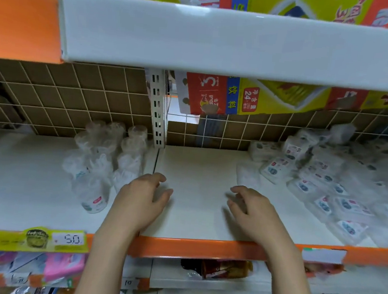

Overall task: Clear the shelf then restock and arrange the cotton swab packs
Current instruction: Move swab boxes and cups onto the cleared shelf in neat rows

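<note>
Two hands hover over the bare middle of the white shelf [200, 171], neither holding anything: the left hand [143, 197] and the right hand [251, 208] both have loosely curled, relaxed fingers just above the surface. Flat cotton swab packs [326, 182] lie heaped in a loose pile on the right part of the shelf, well over a dozen, too blurred and overlapping to count exactly. Left of the hands stands a cluster of clear round tubs [102, 162], roughly ten, some stacked, one near the front edge; their contents are too blurred to make out. Judging by their look, the packs are light, soft film pouches, likely slippery and prone to sliding off one another, so gripping several by the flat faces, thumb above and fingers beneath, should serve better than pinching a corner
</note>
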`<control>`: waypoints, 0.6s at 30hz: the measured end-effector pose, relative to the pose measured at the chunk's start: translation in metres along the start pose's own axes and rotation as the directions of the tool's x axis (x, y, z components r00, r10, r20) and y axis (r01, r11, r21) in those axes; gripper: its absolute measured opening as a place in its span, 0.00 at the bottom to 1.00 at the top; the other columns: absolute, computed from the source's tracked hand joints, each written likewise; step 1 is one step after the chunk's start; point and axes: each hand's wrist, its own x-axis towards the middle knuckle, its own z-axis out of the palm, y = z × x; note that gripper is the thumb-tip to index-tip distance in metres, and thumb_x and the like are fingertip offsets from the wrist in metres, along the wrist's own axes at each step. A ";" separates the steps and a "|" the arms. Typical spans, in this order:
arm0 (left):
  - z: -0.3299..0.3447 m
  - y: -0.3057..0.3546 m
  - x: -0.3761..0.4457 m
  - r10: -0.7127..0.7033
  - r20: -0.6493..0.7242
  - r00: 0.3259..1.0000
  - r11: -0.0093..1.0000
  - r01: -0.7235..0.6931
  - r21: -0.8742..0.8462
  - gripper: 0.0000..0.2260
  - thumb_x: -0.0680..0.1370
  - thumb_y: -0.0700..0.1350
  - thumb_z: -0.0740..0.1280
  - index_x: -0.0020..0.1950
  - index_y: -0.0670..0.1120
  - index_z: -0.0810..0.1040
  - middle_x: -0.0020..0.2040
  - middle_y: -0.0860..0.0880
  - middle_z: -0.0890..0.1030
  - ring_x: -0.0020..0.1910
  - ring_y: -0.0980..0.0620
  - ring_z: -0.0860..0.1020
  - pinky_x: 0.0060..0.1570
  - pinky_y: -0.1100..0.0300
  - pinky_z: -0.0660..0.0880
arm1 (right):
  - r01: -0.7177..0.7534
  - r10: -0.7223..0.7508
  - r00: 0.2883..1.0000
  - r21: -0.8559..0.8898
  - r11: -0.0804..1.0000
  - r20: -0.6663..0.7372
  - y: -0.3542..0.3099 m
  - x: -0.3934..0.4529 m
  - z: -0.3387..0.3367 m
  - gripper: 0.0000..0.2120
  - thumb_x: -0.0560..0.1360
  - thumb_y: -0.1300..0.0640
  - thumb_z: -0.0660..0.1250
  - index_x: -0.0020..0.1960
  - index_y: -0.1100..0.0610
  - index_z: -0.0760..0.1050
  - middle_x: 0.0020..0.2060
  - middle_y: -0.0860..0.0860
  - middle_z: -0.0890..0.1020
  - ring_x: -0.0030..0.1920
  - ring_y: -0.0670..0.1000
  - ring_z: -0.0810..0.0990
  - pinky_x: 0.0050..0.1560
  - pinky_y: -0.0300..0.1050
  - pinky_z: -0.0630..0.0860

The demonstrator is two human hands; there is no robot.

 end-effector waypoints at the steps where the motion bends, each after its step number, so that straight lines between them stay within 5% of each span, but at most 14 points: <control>1: 0.002 0.002 0.002 0.002 0.007 1.000 1.000 -0.002 0.005 0.18 0.78 0.53 0.62 0.66 0.49 0.72 0.62 0.49 0.77 0.57 0.49 0.76 0.56 0.56 0.72 | -0.001 0.001 1.000 0.001 1.000 0.001 0.002 0.000 -0.001 0.19 0.79 0.50 0.60 0.68 0.50 0.68 0.62 0.51 0.75 0.60 0.51 0.74 0.55 0.43 0.70; 10: 0.038 0.049 0.022 0.019 0.049 0.999 0.999 -0.021 0.043 0.17 0.78 0.54 0.62 0.65 0.50 0.72 0.59 0.49 0.77 0.56 0.48 0.76 0.54 0.55 0.72 | -0.026 0.028 0.997 0.029 0.999 -0.077 0.061 0.001 -0.034 0.18 0.78 0.51 0.61 0.67 0.51 0.69 0.62 0.51 0.75 0.60 0.51 0.74 0.57 0.42 0.70; 18: 0.104 0.161 0.018 0.027 0.062 0.998 0.998 -0.030 0.048 0.17 0.78 0.53 0.61 0.65 0.51 0.72 0.60 0.49 0.77 0.55 0.48 0.76 0.54 0.55 0.73 | 0.018 -0.011 0.986 0.040 0.999 -0.164 0.161 -0.012 -0.109 0.16 0.75 0.55 0.64 0.62 0.57 0.75 0.57 0.56 0.79 0.56 0.56 0.77 0.53 0.43 0.71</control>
